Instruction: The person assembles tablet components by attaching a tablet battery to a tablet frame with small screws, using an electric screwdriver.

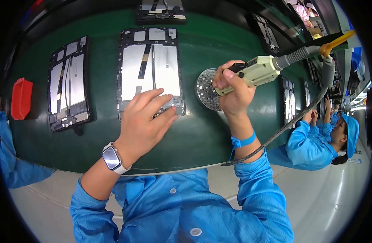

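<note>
An opened tablet (165,77) with a silver back plate, black frame and dark ribbon cables lies in front of me. On its near end rests my left hand (143,119), fingers spread and touching the tablet, holding nothing. My right hand (236,89) is wrapped round a cream electric screwdriver (261,72) with a grey cable sleeve. The tool's tip is over a round metal screw tray (205,83) with many holes; whether the tip touches a screw is hidden by my hand.
To the left lie another opened tablet (68,89) and a red plastic bin (22,99). More tablets (161,10) sit at the back and right (288,97). A dark cable (285,127) hangs past my right forearm. Co-workers in blue (315,141) sit on both sides.
</note>
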Demonstrator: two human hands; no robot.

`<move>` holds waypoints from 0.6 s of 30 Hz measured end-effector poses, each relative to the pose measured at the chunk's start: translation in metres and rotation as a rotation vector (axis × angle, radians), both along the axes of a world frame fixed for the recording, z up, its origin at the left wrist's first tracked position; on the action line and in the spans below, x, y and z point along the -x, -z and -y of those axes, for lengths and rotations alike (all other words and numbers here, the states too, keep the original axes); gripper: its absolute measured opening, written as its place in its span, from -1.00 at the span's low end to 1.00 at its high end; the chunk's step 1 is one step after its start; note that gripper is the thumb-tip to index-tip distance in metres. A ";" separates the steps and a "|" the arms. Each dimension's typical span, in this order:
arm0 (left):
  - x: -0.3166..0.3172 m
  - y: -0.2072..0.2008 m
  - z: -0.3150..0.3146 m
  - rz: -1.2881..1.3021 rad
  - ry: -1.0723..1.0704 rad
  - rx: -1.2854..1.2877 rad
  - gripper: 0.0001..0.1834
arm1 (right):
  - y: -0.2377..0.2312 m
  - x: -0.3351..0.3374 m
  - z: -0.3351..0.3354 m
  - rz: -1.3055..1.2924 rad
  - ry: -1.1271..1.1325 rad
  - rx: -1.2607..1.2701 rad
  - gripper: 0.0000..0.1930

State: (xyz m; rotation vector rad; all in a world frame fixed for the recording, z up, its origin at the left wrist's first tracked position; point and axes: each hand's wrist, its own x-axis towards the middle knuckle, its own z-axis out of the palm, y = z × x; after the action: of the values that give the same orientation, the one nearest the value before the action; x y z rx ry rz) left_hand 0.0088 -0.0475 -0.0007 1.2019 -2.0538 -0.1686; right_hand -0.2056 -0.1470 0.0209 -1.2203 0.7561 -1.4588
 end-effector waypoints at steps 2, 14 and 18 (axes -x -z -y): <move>0.000 0.000 0.000 -0.005 -0.005 0.009 -0.80 | 0.001 0.001 0.001 0.003 -0.017 0.031 -0.84; -0.001 0.003 -0.001 -0.029 -0.014 0.017 -0.79 | -0.026 -0.026 -0.041 0.136 -0.357 0.038 -0.72; -0.001 0.004 0.000 -0.022 -0.026 0.002 -0.80 | -0.019 -0.032 -0.041 0.127 -0.389 -0.038 -0.75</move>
State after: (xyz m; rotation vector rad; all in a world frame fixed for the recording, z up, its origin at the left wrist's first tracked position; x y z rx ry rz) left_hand 0.0093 -0.0472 -0.0052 1.2200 -2.0186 -0.1671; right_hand -0.1738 -0.1058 0.0397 -1.1588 0.4284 -1.1812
